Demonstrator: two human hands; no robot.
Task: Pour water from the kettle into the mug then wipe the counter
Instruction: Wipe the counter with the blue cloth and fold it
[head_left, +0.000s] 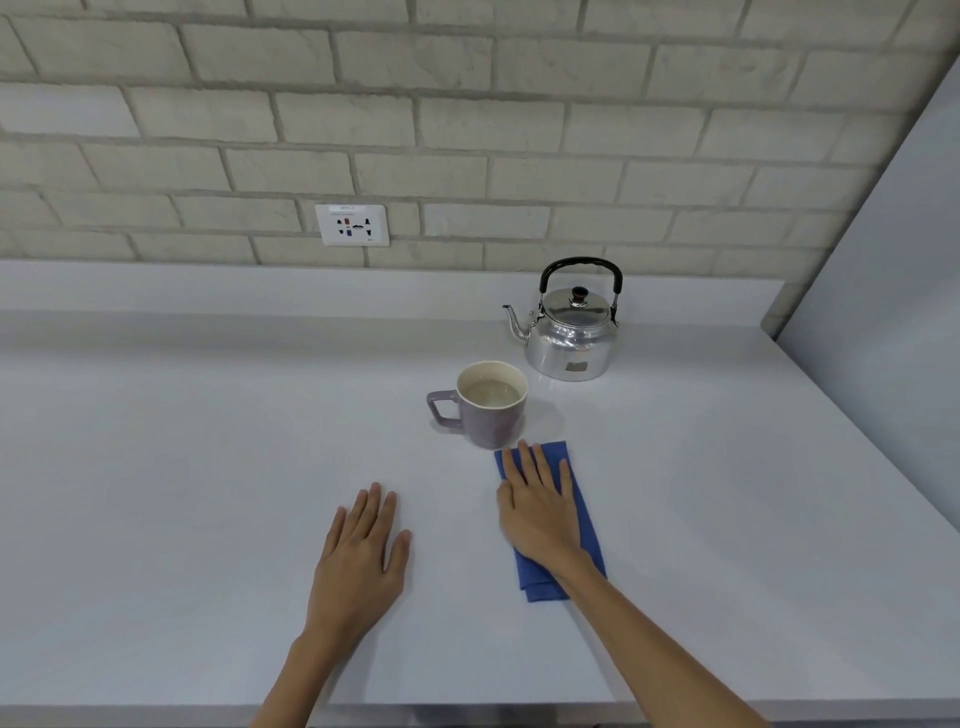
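Observation:
A shiny metal kettle (569, 332) with a black handle stands upright at the back right of the white counter (208, 467), spout pointing left. In front of it sits a purple mug (488, 410) holding water, handle to the left. A folded blue cloth (584, 514) lies just in front of the mug. My right hand (540, 506) presses flat on the cloth, fingers spread and fingertips close to the mug's base. My left hand (363, 556) lies flat on the bare counter to the left, holding nothing.
A brick wall rises behind the counter, with a white power socket (352, 224) left of the kettle. A grey side wall (883, 260) closes the right end. The counter's front edge (467, 709) runs along the bottom.

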